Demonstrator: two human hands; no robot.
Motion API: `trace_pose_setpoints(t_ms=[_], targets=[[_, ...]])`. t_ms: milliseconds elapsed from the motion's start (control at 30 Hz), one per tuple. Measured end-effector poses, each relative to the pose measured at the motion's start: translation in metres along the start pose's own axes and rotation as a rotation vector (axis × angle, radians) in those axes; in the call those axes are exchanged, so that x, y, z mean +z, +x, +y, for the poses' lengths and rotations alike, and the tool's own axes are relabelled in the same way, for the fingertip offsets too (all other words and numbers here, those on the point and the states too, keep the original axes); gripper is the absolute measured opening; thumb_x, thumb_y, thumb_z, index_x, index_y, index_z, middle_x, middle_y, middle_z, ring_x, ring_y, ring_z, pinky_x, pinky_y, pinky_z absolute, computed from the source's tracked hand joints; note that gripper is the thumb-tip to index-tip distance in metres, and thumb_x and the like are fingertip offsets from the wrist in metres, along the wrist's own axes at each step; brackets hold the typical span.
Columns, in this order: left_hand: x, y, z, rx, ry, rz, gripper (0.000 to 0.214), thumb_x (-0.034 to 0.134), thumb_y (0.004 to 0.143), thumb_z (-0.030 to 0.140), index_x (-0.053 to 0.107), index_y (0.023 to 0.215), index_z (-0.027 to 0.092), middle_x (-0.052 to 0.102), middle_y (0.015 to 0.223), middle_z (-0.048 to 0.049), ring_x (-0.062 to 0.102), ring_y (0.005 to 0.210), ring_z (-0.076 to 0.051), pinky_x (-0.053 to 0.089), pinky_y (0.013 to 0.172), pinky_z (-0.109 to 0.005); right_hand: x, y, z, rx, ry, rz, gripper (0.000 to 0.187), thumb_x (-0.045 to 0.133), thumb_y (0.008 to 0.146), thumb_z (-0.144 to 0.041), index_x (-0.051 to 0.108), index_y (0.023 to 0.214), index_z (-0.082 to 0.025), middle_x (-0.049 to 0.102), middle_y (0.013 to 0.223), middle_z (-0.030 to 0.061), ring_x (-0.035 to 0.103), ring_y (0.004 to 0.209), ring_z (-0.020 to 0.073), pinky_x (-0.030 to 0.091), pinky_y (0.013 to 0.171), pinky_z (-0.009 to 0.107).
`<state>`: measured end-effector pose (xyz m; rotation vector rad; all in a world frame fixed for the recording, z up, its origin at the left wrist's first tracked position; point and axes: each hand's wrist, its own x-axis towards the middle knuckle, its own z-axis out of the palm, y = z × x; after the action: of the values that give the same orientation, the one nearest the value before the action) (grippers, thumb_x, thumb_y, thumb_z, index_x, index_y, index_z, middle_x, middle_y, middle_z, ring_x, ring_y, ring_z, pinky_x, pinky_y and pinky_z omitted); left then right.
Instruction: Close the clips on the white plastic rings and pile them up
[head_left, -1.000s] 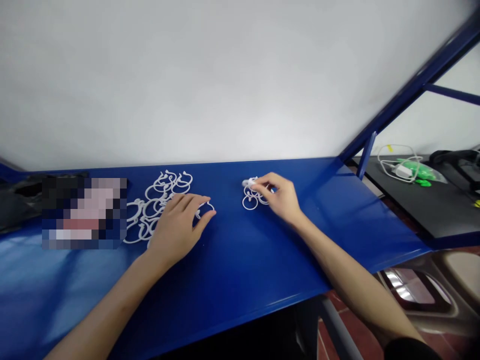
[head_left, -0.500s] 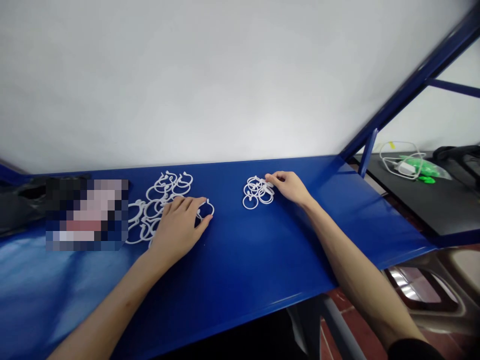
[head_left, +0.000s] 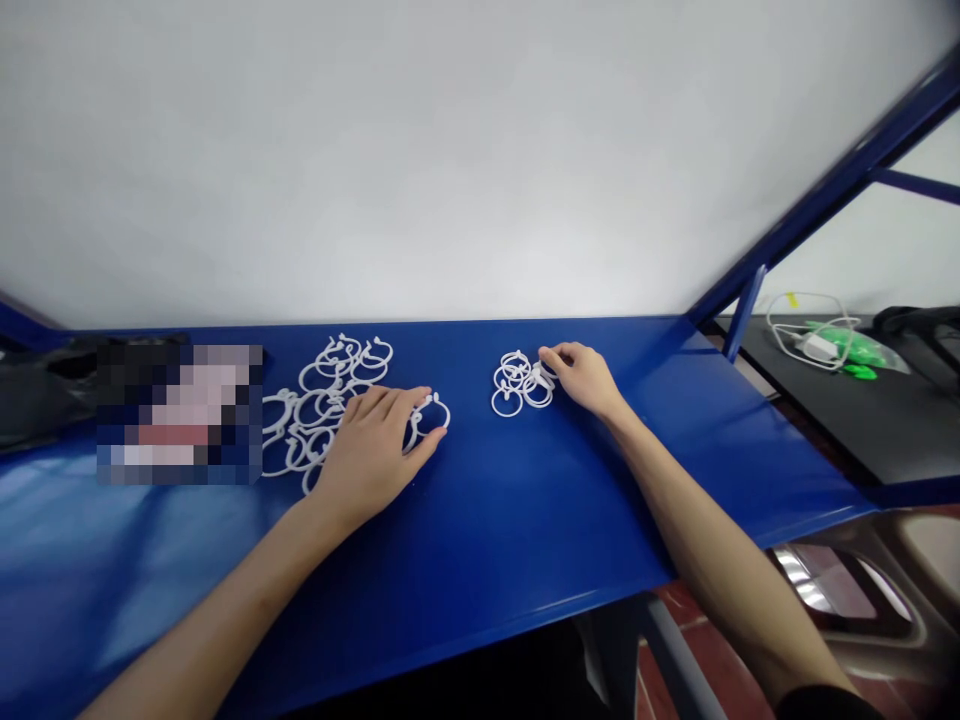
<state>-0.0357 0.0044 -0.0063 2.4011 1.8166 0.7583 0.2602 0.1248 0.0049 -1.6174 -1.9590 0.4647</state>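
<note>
Item, far left: a crumpled black bag-like bundle [head_left: 45, 390] is lying on the blue, smooth-topped desk [head_left: 465, 520].

Item, left of centre: a loose spread of larger white plastic-looking open rings with knobbed ends [head_left: 330, 393] is overlapping itself. Our left hand [head_left: 375, 440] is covering its right part. The fingers are curving apart around one white knobbed ring [head_left: 448, 410]; whether they are gripping it or only bordering it, we cannot tell. For good handling, we are keeping the palm low and light, taking the rim alone so that no neighbour is hooking on.

Item, right of centre: a compact cluster of smaller white plastic-looking rings [head_left: 516, 378] is lying well apart from the spread. Our right hand [head_left: 589, 378] is bordering it on the right, thumb and forefinger nearly meeting over a partly hidden ring edge; a grasp we cannot confirm. Here a tip-only pinch is serving best, sparing the loops beneath.

Changes against a second ago: the left hand is showing much the same posture, slightly further right; the right hand is now standing at the cluster's right edge instead of reaching across it.
</note>
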Motion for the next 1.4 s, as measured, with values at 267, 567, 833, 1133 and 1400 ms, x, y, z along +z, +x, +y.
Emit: trace_pose_setpoints(t_ms=[267, 567, 833, 1133, 1400], targets=[[0.001, -0.001, 0.001, 0.032, -0.018, 0.022, 0.043, 0.058, 0.094, 0.043, 0.055, 0.129, 0.017, 0.068, 0.119, -0.0105, 0.056, 0.118, -0.031, 0.042, 0.103, -0.049, 0.003, 0.001, 0.005, -0.016, -0.061, 0.112, 0.033, 0.055, 0.096, -0.043, 0.075, 0.089, -0.019, 0.072, 0.091, 0.0082, 0.065, 0.085, 0.0209, 0.048, 0.084, 0.035], [0.003, -0.002, 0.001, 0.031, -0.056, 0.0, 0.043, 0.058, 0.093, 0.044, 0.056, 0.129, 0.02, 0.069, 0.117, -0.009, 0.057, 0.117, -0.031, 0.042, 0.102, -0.051, -0.002, 0.002, 0.01, -0.027, -0.095, -0.016, 0.029, 0.058, 0.088, -0.017, 0.071, 0.114, -0.017, 0.072, 0.11, 0.0112, 0.068, 0.092, 0.0219, 0.052, 0.092, 0.039], [0.0, -0.001, 0.001, 0.011, -0.056, -0.014, 0.043, 0.059, 0.092, 0.044, 0.056, 0.128, 0.021, 0.069, 0.118, -0.009, 0.056, 0.118, -0.031, 0.043, 0.103, -0.051, -0.019, 0.003, 0.021, -0.255, -0.064, -0.213, 0.052, 0.069, 0.078, -0.017, 0.064, 0.13, -0.023, 0.064, 0.125, 0.0097, 0.067, 0.092, 0.02, 0.056, 0.087, 0.039], [0.003, -0.001, 0.0, 0.027, -0.063, -0.025, 0.044, 0.059, 0.092, 0.045, 0.057, 0.128, 0.019, 0.069, 0.116, -0.0091, 0.057, 0.116, -0.031, 0.043, 0.101, -0.05, -0.016, 0.007, 0.023, -0.292, -0.162, -0.172, 0.017, 0.061, 0.089, -0.017, 0.072, 0.101, -0.019, 0.072, 0.101, 0.0064, 0.065, 0.086, 0.0182, 0.05, 0.085, 0.034], [0.004, -0.003, -0.003, 0.021, -0.07, -0.053, 0.045, 0.059, 0.092, 0.046, 0.057, 0.129, 0.02, 0.069, 0.116, -0.0085, 0.057, 0.117, -0.03, 0.043, 0.102, -0.051, -0.018, 0.005, 0.018, -0.294, -0.116, -0.187, 0.011, 0.061, 0.092, -0.021, 0.071, 0.092, -0.02, 0.073, 0.097, 0.0046, 0.064, 0.085, 0.0182, 0.049, 0.082, 0.033]])
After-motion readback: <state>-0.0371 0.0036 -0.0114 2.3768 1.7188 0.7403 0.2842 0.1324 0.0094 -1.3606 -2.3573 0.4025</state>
